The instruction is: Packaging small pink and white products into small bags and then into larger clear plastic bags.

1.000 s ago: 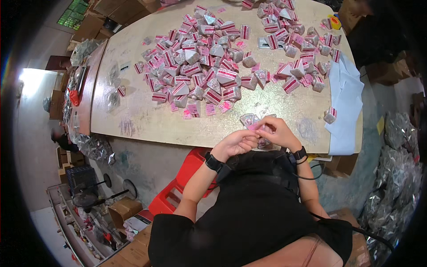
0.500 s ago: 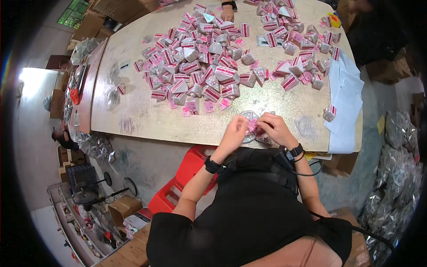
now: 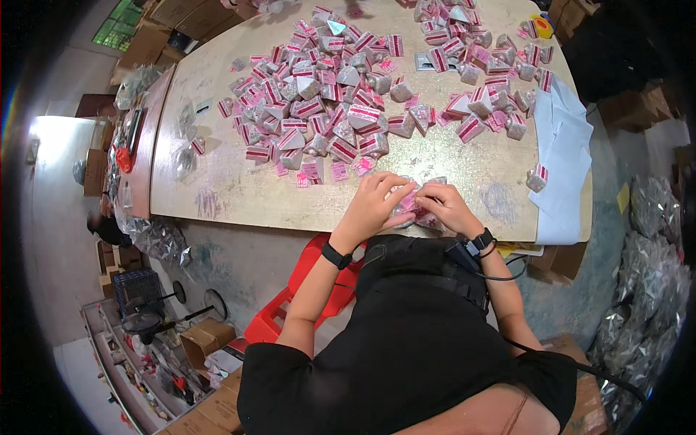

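Close to the table's near edge, both my hands work on one small pink item with clear plastic wrapping (image 3: 407,201). My left hand (image 3: 373,208) curves over its left side, thumb and fingers around it. On the other side, the fingertips of my right hand (image 3: 451,208) pinch it. My fingers cover most of the item, so its exact kind is hard to make out. Beyond my hands lies a large heap of wedge-shaped, cake-slice-like pieces (image 3: 308,107), white with pink-red stripes, many wrapped in clear plastic. Pink printed tags (image 3: 339,171) lie along the heap's near side.
A second group of wedges (image 3: 471,129) spreads toward the far right. White sheets (image 3: 557,156) drape over the right edge with one wedge on top. Yellow tape (image 3: 542,27) sits at the far right corner. A red stool (image 3: 308,279) stands below the table, left of me.
My left hand has turned and come further over the pink item, its fingers now bent around it. My right hand stays nearly in place. Another person's hand at the far edge has left the spot.
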